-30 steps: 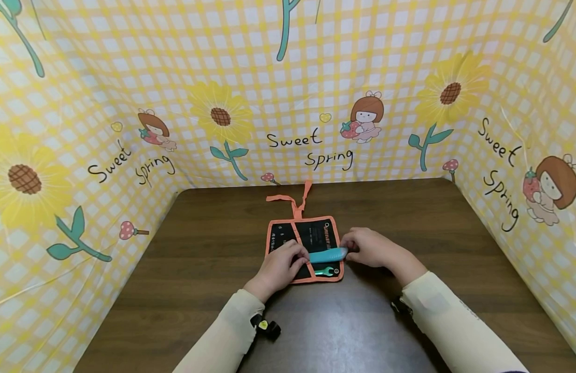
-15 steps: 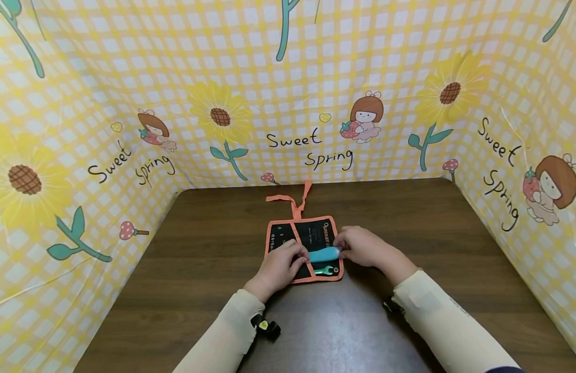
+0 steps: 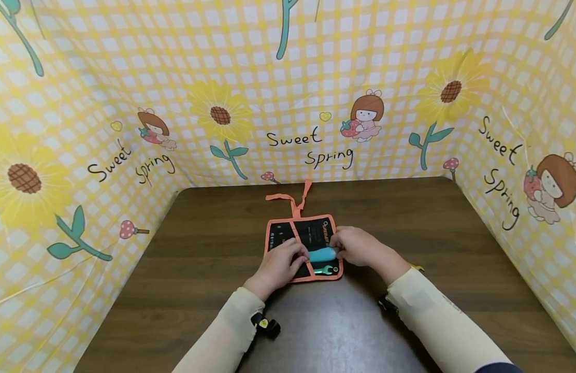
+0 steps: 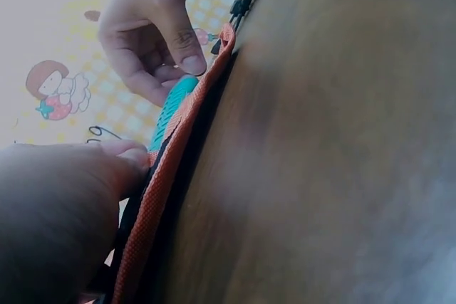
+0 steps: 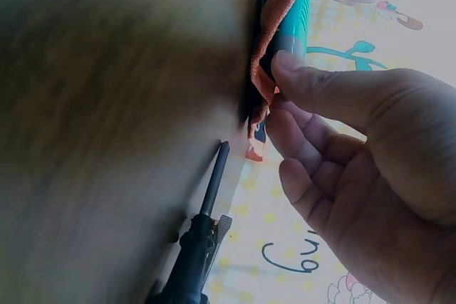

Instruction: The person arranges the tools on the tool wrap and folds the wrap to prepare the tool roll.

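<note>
A black tool pouch (image 3: 313, 234) with orange trim lies on the table. My left hand (image 3: 279, 263) pinches its orange middle band (image 4: 187, 108) where the teal tool passes. From the band sticks out a teal tool (image 3: 322, 254) with a ribbed body and a grey end, its kind unclear; its left part is hidden under the hand. My right hand (image 3: 364, 248) pinches the grey end between thumb and fingers at the pouch's right side. In front of it a green open-end wrench (image 3: 324, 270) sits partly under the same band.
Orange tie straps (image 3: 296, 204) extend from the pouch's far edge. Beyond my right wrist lies a slim black tool (image 5: 214, 183) with a pointed tip, mostly hidden in the head view. A patterned yellow cloth (image 3: 292, 93) walls the brown table (image 3: 199, 238) at back and sides.
My right hand has shifted left, sliding the teal tool further under the band, so less of it shows. My left hand stays in place.
</note>
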